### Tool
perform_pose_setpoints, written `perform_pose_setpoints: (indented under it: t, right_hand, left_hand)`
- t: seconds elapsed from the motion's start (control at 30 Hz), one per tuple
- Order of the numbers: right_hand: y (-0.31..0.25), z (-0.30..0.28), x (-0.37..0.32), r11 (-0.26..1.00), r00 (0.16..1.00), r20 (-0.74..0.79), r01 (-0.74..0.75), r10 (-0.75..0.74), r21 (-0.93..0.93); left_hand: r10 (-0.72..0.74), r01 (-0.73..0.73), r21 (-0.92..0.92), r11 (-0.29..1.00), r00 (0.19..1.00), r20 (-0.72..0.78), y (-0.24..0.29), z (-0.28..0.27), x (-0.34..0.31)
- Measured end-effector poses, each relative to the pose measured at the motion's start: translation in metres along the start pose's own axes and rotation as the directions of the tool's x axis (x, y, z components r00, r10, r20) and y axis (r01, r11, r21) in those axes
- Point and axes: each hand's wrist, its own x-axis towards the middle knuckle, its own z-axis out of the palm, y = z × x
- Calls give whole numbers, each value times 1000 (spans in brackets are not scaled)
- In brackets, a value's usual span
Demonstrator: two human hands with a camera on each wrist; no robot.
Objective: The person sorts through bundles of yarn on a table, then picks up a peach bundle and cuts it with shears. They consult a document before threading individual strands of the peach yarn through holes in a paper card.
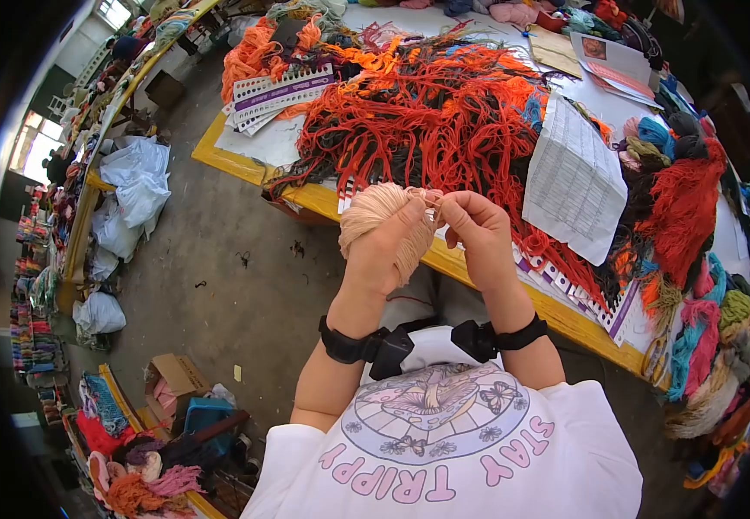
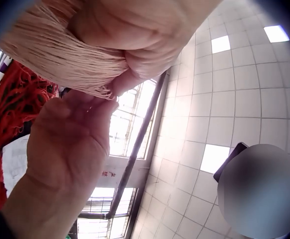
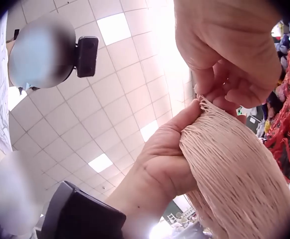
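Note:
A thick skein of pale peach yarn (image 1: 373, 216) hangs over my left hand (image 1: 383, 246), which grips it with the thumb along its side. At the skein's gathered end my right hand (image 1: 478, 229) pinches a few strands between thumb and fingertips. In the right wrist view the skein (image 3: 234, 169) fans out below both hands, its strands drawn together at the left thumb tip. The left wrist view shows the right hand (image 2: 68, 144) with its fingertips right at the end of the yarn.
A yellow-edged table (image 1: 306, 201) stands ahead, heaped with red and black yarn (image 1: 427, 121). On it lie a printed sheet (image 1: 575, 177) and white punched cards (image 1: 284, 91). More coloured skeins (image 1: 695, 329) hang at the right. White bags (image 1: 133, 186) and a cardboard box (image 1: 176, 381) stand to the left.

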Motion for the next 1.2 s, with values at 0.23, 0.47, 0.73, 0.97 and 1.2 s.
perform_pose_setpoints:
  t: [0.23,0.47,0.73,0.97,1.2]
  right_hand:
    - [6,-2,0,910,974,73,225,-213,-348]
    - [-3,1,-7,976,994,40,108,-103,-187]
    - [-2,-1,-7,983,994,20,110,-109,-149]
    - [5,-8,-2,906,969,55,246,-242,-345]
    - [-2,-4,-5,987,996,0,87,-88,-138]
  left_hand:
    - [-40,39,-59,997,999,-26,0,-5,-1]
    - [15,-15,-13,1000,1000,-13,-7,-10,-2]
    - [18,-19,-17,1000,999,-34,-6,-6,-2]
    - [27,-27,-5,1000,1000,3,-3,-5,-1]
    - [33,-32,-39,999,999,32,-3,-8,-1]
